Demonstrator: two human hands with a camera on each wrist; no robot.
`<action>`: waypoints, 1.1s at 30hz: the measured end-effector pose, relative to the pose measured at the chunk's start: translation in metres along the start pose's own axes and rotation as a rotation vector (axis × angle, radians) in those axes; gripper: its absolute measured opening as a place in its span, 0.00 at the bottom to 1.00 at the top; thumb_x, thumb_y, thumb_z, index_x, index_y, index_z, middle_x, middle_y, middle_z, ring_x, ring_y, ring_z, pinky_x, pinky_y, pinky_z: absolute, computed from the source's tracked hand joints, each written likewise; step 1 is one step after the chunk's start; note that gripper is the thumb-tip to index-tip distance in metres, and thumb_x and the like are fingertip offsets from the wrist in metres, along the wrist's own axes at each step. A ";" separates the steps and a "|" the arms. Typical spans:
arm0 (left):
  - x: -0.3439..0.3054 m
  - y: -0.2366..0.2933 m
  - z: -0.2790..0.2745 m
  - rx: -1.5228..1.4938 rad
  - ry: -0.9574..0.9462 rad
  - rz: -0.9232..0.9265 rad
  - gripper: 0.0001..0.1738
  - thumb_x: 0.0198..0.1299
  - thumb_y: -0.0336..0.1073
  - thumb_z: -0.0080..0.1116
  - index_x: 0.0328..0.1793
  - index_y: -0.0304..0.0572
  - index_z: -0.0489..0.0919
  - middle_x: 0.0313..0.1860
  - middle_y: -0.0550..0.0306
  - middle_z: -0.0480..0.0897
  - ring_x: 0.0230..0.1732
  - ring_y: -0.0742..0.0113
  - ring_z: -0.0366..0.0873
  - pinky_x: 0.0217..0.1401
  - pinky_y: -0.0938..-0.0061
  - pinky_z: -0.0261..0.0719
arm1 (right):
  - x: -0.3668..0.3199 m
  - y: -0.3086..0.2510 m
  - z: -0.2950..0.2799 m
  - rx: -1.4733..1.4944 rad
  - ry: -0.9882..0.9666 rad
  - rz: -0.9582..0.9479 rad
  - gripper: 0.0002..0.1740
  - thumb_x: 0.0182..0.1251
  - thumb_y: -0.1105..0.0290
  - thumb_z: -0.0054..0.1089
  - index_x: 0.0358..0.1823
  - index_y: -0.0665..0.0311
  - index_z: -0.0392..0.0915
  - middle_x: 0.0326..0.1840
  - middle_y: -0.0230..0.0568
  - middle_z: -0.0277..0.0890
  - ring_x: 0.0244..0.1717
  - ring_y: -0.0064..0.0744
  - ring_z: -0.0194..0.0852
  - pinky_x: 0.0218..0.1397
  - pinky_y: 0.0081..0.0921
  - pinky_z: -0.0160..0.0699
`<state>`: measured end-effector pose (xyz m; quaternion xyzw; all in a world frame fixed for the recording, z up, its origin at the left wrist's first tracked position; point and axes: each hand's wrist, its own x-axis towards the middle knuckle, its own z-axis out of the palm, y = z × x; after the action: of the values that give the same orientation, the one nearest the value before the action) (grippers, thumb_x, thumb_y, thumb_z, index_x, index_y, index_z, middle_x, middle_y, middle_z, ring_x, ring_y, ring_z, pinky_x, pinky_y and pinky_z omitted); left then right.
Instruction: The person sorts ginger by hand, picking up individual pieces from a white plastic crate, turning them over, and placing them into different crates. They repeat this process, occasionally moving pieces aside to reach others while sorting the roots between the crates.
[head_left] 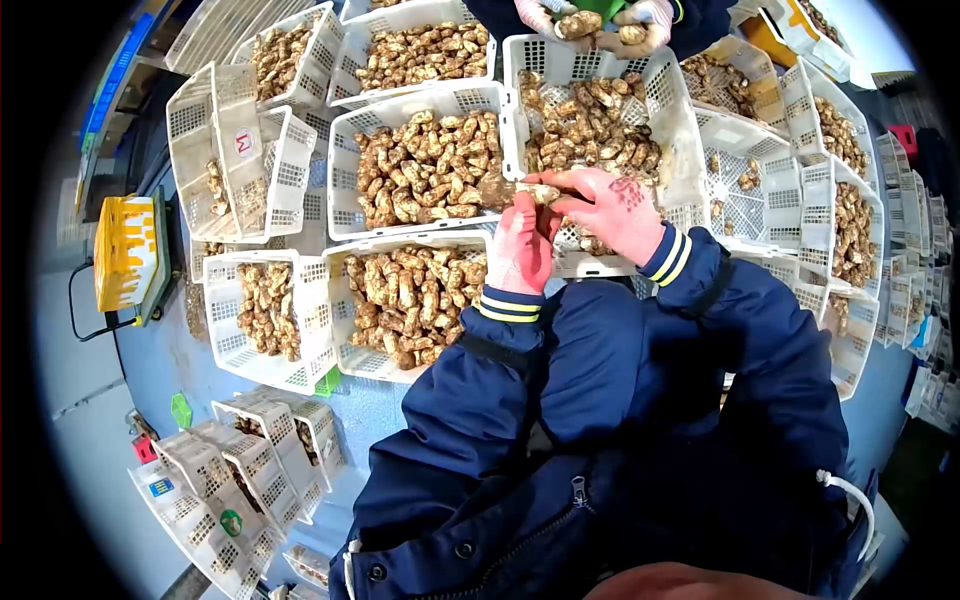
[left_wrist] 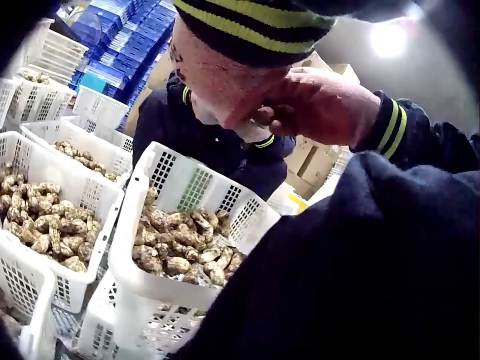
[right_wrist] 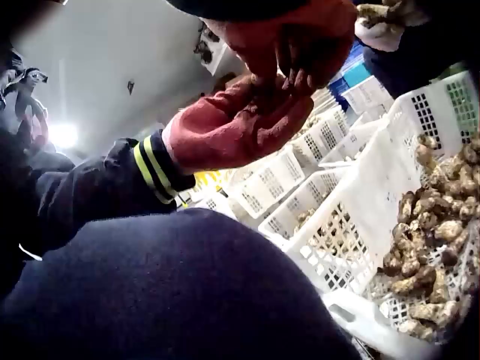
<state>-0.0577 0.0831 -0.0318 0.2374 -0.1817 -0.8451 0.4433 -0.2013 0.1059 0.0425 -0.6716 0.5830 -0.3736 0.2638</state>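
Both of my hands wear pink knit gloves and meet over the near-left part of a white crate point(head_left: 690, 185) of brown and cream mushrooms point(head_left: 590, 125). Between the fingertips is a small pale mushroom point(head_left: 541, 191), gripped from the left by my left hand point(head_left: 521, 250). My right hand point(head_left: 612, 212), with a dark print on its back, pinches the mushroom from the other side. In the left wrist view the fingers of my right hand point(left_wrist: 322, 105) curl toward the left ones. Shadow hides most of the mushroom in both wrist views.
Full mushroom crates stand to the left, including a large crate point(head_left: 335, 165) and a nearer crate point(head_left: 340, 330). Across from me another person's gloved hands point(head_left: 650, 22) hold mushrooms. A sparsely filled crate point(head_left: 745, 215) is at right. Stacked crates point(head_left: 240, 480) stand lower left.
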 end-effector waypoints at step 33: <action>-0.018 0.022 -0.005 0.031 0.047 -0.124 0.22 0.61 0.43 0.50 0.58 0.38 0.66 0.53 0.50 0.73 0.54 0.60 0.70 0.55 0.67 0.71 | 0.012 0.021 0.008 1.277 -0.207 0.440 0.28 0.62 0.67 0.51 0.63 0.68 0.57 0.57 0.41 0.66 0.59 0.29 0.62 0.59 0.24 0.60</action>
<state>-0.0314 0.0856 -0.0205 0.2748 -0.1695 -0.8621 0.3905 -0.2063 0.0901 0.0232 -0.2823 0.3428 -0.5159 0.7326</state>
